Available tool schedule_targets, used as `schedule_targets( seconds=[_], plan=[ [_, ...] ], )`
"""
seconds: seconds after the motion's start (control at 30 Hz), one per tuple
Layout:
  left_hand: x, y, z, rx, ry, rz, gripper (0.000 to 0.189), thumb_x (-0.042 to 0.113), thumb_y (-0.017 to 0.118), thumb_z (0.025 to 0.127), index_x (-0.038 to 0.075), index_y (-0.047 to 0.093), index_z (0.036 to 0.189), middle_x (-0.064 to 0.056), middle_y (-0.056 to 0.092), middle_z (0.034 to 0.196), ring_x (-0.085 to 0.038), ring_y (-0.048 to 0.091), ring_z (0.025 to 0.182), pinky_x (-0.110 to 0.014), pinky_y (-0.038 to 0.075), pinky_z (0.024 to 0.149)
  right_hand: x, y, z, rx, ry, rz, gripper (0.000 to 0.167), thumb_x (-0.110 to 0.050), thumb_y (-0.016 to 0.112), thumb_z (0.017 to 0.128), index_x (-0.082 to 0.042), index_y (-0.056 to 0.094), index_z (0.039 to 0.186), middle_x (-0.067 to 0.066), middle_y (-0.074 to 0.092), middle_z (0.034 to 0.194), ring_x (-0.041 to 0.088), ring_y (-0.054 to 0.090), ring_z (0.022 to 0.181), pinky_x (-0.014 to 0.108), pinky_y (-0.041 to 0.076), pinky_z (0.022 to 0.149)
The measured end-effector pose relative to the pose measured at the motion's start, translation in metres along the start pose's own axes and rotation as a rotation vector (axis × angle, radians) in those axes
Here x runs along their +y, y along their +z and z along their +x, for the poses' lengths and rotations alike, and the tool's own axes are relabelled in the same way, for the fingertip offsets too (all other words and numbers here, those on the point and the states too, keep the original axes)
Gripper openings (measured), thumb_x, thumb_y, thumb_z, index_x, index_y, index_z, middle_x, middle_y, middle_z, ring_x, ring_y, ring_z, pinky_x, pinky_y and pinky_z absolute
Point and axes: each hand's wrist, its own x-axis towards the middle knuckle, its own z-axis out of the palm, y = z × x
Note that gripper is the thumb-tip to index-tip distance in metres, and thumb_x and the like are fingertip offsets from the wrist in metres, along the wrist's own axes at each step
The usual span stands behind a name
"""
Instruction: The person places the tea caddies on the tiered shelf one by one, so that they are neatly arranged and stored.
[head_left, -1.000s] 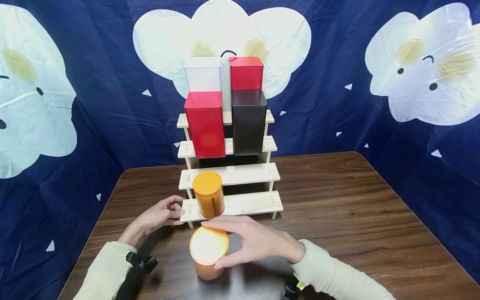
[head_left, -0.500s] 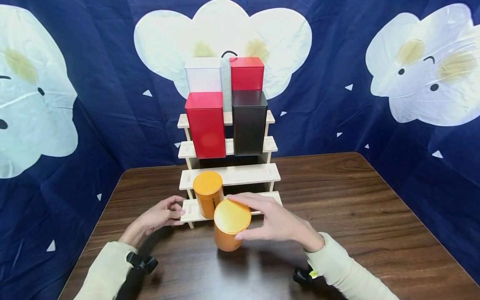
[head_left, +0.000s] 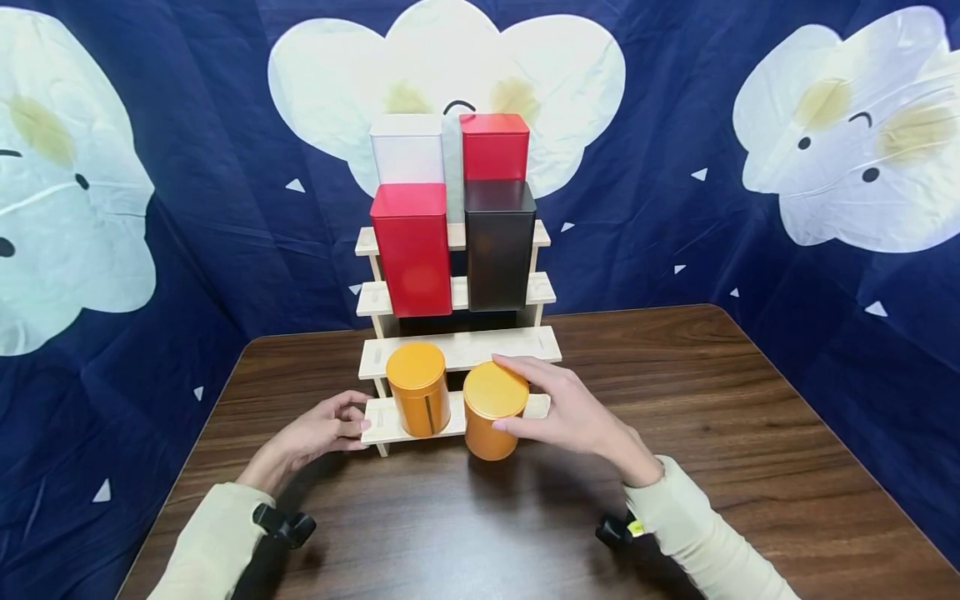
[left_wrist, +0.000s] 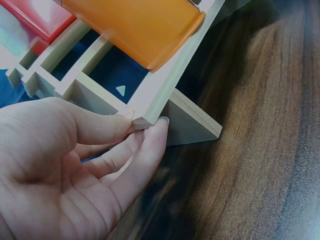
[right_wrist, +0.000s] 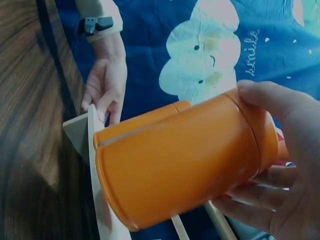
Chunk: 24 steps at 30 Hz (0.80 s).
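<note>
My left hand (head_left: 318,432) pinches the left end of the lowest step of a pale wooden tiered stand (head_left: 495,346), thumb above and fingers below in the left wrist view. With the fingers and thumb of my right hand (head_left: 577,417) I grip an orange round canister (head_left: 491,427) around its lid end. It is held at the front of the lowest step, overlapping it in the head view; whether its base touches the wood I cannot tell. Another orange canister (head_left: 422,404) stands upright on that step's left part, beside the held one.
On the upper steps stand a tall red tin (head_left: 411,258), a black tin (head_left: 498,254), a white tin (head_left: 407,154) and a second red tin (head_left: 495,150). The stand is on a dark wooden table (head_left: 712,442). Blue cloth (head_left: 660,150) with white clouds hangs behind.
My right hand has carried the orange canister right and forward from over the table to the front of the lowest step. My left hand has stayed on the step's end.
</note>
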Motion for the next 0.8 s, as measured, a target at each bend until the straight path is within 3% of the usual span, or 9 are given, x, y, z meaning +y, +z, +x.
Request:
schedule_targets(
  seconds=[0.27, 0.8],
  plan=[
    [-0.001, 0.000, 0.000, -0.002, -0.001, 0.002, 0.049, -0.001, 0.052, 0.092, -0.009, 0.028, 0.134, -0.005, 0.052, 0.092, -0.014, 0.060, 0.083, -0.036, 0.055, 0.082, 0.012, -0.002, 0.003, 0.067, 0.145, -0.039, 0.074, -0.041, 0.077, 0.077, -0.015, 0.049, 0.139, 0.001, 0.054, 0.137, 0.015, 0.054, 0.121, 0.034, 0.049, 0.095],
    [0.002, 0.002, -0.001, 0.009, -0.010, 0.000, 0.049, -0.001, 0.052, 0.092, -0.009, 0.028, 0.134, -0.007, 0.052, 0.093, -0.015, 0.060, 0.083, -0.035, 0.056, 0.081, 0.027, 0.002, 0.011, 0.127, 0.223, -0.050, 0.071, -0.041, 0.077, 0.077, -0.016, 0.051, 0.138, 0.003, 0.056, 0.134, 0.016, 0.058, 0.113, 0.035, 0.050, 0.092]
  ],
)
